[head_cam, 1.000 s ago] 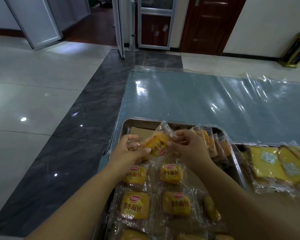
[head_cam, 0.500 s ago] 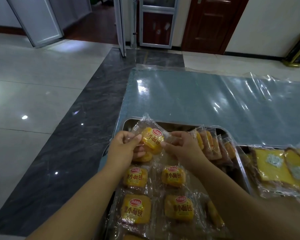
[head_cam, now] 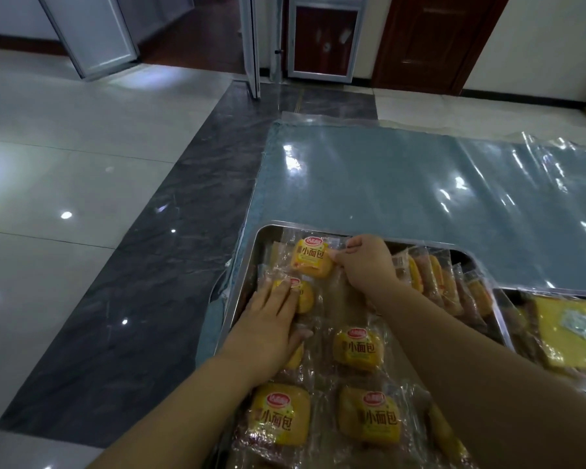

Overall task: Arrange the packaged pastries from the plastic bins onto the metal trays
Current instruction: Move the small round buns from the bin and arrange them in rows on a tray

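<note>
One glossy-wrapped square pastry (head_cam: 310, 262), seemingly steel tray (head_cam: 250, 269)

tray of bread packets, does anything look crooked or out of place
The packet at the far end of the tray sits slightly tilted, its edge pinched by the right hand. Along the right side, a row of packets stands on edge while the others lie flat.

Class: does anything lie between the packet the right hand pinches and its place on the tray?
Nothing visible does. The packet lies at the far corner of the metal tray, the right hand pinching its wrapper.
</note>
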### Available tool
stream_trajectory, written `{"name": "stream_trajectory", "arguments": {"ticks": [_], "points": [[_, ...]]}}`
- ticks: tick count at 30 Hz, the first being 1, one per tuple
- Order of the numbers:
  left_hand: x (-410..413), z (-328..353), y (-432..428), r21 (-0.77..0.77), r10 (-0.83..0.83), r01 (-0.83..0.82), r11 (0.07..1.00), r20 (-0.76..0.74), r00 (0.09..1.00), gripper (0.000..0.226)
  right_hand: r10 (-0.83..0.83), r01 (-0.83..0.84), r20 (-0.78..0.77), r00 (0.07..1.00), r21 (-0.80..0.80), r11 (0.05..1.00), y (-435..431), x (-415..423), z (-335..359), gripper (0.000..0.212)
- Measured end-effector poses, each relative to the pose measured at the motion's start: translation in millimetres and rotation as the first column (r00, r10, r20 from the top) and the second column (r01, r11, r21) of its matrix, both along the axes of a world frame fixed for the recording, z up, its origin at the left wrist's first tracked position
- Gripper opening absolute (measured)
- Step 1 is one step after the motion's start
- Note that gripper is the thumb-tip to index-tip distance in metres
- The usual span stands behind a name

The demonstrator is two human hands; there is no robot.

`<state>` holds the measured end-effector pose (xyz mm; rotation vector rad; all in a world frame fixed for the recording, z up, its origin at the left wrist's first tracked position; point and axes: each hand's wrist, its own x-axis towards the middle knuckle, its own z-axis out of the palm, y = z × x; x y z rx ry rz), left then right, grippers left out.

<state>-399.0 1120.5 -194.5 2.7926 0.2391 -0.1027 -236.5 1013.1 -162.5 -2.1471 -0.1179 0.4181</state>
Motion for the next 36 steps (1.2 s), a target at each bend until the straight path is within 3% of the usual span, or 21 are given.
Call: {"name": "stream_trajectory", "arguments": {"ticks": [5, 10, 13, 16, 20, 23, 26, 28, 32, 34, 36], "points": [[-5, -4, 1, 0.079, -0.042, 0.047, 0.996, -0.058, 0.997, 0.069, 0.042, -0.039, 0.056, 0.998, -0.051, 0.998, 12, 2, -3, 0.026], [-19, -5, -3, 0.094, -0.048, 0.052, 0.994, -0.042, 0.998, 0.068, 0.199, -0.178, 0.052, 0.978, -0.275, 0.945, 19, 1, -5, 0.014], [-22, -4, -4, 0.092, -0.048, 0.051, 0.994, -0.036, 0.998, 0.068, 0.167, -0.144, 0.066, 0.984, -0.264, 0.954, 22, -2, -8, 0.018], [-20, -2, -4, 0.057, -0.037, 0.039, 0.998, -0.039, 0.999, 0.068, 0.124, -0.113, 0.067, 0.99, -0.144, 0.983, 27, -7, -10, 0.028], [-16, 2, -2, 0.058, -0.026, 0.024, 0.998, 0.034, 0.999, 0.065, 0.252, -0.24, 0.039, 0.967, -0.192, 0.952, 23, -9, -6, 0.012], [-8, 7, -2, 0.05, -0.036, 0.029, 0.998, 0.139, 0.99, 0.054, 0.239, -0.212, 0.166, 0.957, -0.161, 0.964, -2, -12, 3, 0.013], [1, 12, -6, 0.006, -0.028, 0.028, 1.0, 0.238, 0.971, 0.041, 0.228, -0.095, 0.457, 0.86, -0.296, 0.951, -38, -17, 11, 0.02], [6, 14, -10, -0.019, -0.005, 0.01, 1.0, 0.266, 0.964, 0.037, 0.186, 0.01, 0.524, 0.831, -0.349, 0.937, -62, -20, 14, 0.029], [18, 19, -18, -0.049, 0.012, 0.001, 0.999, 0.263, 0.965, 0.033, 0.152, 0.051, 0.333, 0.931, -0.528, 0.848, -93, -26, 12, 0.059], [24, 23, -23, -0.089, 0.032, -0.01, 0.996, 0.244, 0.969, 0.032, 0.188, -0.006, 0.253, 0.949, -0.58, 0.814, -98, -29, 9, 0.05], [28, 28, -30, -0.178, 0.061, -0.02, 0.984, 0.228, 0.972, 0.029, 0.168, -0.014, 0.261, 0.951, -0.503, 0.864, -101, -32, 9, 0.025]]}}
